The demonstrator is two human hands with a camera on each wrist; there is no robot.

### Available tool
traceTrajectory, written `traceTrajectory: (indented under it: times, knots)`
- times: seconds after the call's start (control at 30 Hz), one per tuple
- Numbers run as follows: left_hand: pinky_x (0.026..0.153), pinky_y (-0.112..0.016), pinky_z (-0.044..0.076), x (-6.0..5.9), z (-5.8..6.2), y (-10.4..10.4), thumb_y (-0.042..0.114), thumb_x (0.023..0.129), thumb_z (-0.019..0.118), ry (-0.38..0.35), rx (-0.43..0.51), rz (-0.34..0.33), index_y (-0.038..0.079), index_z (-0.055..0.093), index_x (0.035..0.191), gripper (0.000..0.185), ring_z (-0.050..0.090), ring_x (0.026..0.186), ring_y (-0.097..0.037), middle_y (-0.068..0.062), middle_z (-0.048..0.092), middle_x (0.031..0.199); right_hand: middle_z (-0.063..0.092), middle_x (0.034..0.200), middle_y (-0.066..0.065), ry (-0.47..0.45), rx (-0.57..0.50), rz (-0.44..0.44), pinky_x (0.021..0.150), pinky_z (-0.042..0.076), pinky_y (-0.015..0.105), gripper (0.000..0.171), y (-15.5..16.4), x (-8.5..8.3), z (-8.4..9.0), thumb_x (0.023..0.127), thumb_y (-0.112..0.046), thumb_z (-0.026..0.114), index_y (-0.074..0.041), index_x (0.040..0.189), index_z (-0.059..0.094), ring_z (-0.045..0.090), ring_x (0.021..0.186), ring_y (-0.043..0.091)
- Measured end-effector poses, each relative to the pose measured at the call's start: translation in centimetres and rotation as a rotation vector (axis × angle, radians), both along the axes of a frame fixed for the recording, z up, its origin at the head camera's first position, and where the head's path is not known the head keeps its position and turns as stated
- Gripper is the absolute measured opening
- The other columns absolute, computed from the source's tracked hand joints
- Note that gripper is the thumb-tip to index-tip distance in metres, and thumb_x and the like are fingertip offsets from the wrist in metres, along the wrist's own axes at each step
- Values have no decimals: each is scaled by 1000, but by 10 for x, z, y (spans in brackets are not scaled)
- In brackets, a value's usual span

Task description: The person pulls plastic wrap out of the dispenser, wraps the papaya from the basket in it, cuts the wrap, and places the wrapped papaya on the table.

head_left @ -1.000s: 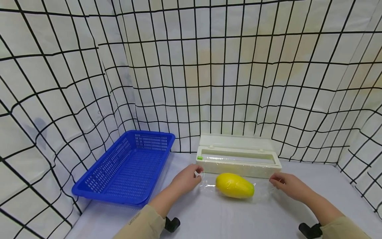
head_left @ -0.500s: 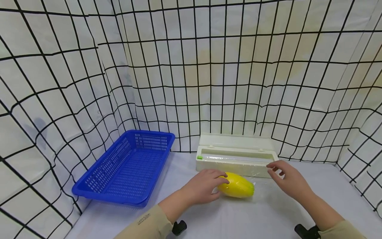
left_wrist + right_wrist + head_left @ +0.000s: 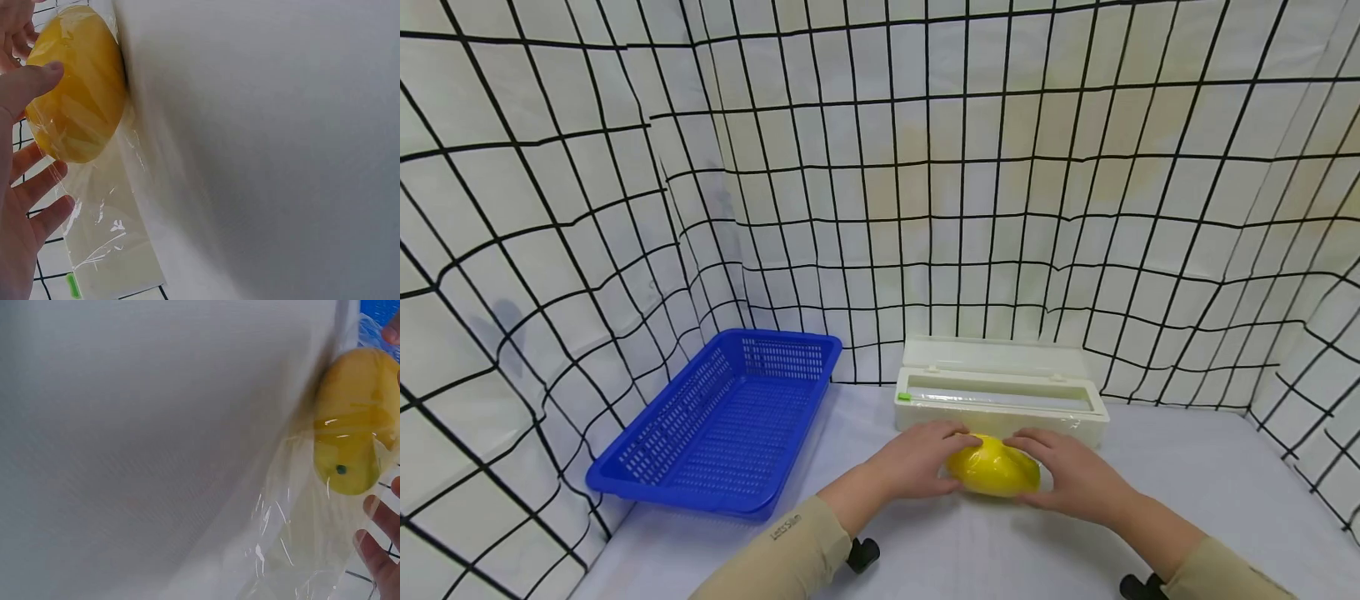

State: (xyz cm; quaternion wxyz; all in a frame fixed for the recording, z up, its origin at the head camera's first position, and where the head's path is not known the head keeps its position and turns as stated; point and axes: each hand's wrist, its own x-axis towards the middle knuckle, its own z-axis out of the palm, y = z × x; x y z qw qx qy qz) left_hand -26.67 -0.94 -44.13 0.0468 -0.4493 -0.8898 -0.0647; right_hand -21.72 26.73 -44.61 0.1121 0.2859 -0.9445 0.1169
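Both my hands are on the yellow mango, which sits on the white table about mid-width, closer to the far edge than the near one. My left hand cups its left end, fingers curved over the top; my right hand cups the right end, palm down, fingers wrapped over it. Clear cling film lies over and under the mango; wrist views show it creased and trailing toward the dispenser. Just behind the mango, the cream cling-film dispenser box stands lid open, near the far edge. The blue plastic basket sits at the far left, well apart from the mango.
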Motion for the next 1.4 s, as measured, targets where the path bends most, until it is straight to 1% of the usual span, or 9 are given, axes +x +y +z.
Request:
traceTrajectory:
  times: [0.23, 0.37, 0.5, 0.67, 0.77, 0.93, 1.13, 1.3, 1.4]
  knots:
    - [109, -35, 39, -2, -2, 1, 46, 89, 71, -54, 9, 51, 24, 45, 148, 68, 48, 132, -15, 5, 48, 147, 60, 132, 2, -75, 15, -39, 97, 49, 49, 75, -4, -4, -5, 72, -48, 85, -19, 135, 58, 59, 116, 26]
    - [111, -34, 38, -4, -5, 1, 46, 89, 71, -81, 23, 75, 20, 44, 148, 70, 47, 133, -14, 4, 46, 149, 61, 130, 3, -78, -5, -39, 96, 50, 49, 74, -4, -7, -9, 73, -44, 86, -17, 135, 58, 60, 115, 26]
    - [112, -35, 36, -5, -9, 1, 49, 89, 69, -107, 32, 89, 21, 43, 150, 72, 43, 136, -15, 3, 41, 152, 62, 130, 4, -97, -27, -38, 96, 50, 48, 70, -5, -9, -12, 75, -39, 86, -15, 134, 57, 60, 115, 26]
    - [115, -36, 31, -5, -10, 2, 57, 89, 65, -77, 55, 92, 19, 37, 153, 79, 37, 141, -17, 2, 36, 156, 61, 130, 3, -147, -44, -58, 95, 51, 46, 66, -5, -11, -13, 78, -34, 84, -14, 134, 56, 61, 112, 22]
    - [115, -36, 31, -5, -9, 4, 59, 88, 66, -43, 55, 62, 23, 37, 153, 80, 37, 140, -17, 2, 38, 155, 61, 130, 3, -170, -56, -68, 94, 52, 46, 66, -5, -12, -11, 79, -35, 83, -14, 135, 56, 62, 110, 22]
    - [113, -36, 35, -6, -10, 7, 51, 85, 74, 2, 29, 8, 26, 42, 150, 77, 43, 134, -18, 1, 44, 149, 61, 129, 2, -197, -72, -73, 94, 52, 45, 66, -3, -14, -7, 81, -37, 82, -15, 137, 55, 61, 109, 20]
    - [112, -34, 36, -11, -12, 11, 42, 84, 78, -25, 47, 34, 25, 44, 147, 74, 45, 132, -16, 1, 44, 147, 60, 133, 4, -187, -32, -69, 96, 50, 49, 70, -1, -16, -7, 81, -42, 81, -17, 140, 53, 60, 115, 26]
    - [112, -34, 36, -14, -13, 13, 35, 84, 80, -63, 60, 55, 25, 45, 146, 72, 44, 133, -17, 1, 42, 149, 56, 139, 5, -242, -25, -109, 99, 47, 54, 84, 0, -18, -7, 73, -52, 83, -23, 144, 49, 57, 121, 30]
    - [112, -34, 36, -16, -15, 16, 34, 85, 80, -62, 68, 56, 24, 46, 145, 70, 44, 133, -17, 0, 43, 149, 55, 140, 6, -247, -25, -114, 99, 47, 53, 89, -1, -19, -8, 71, -51, 86, -22, 145, 47, 57, 122, 31]
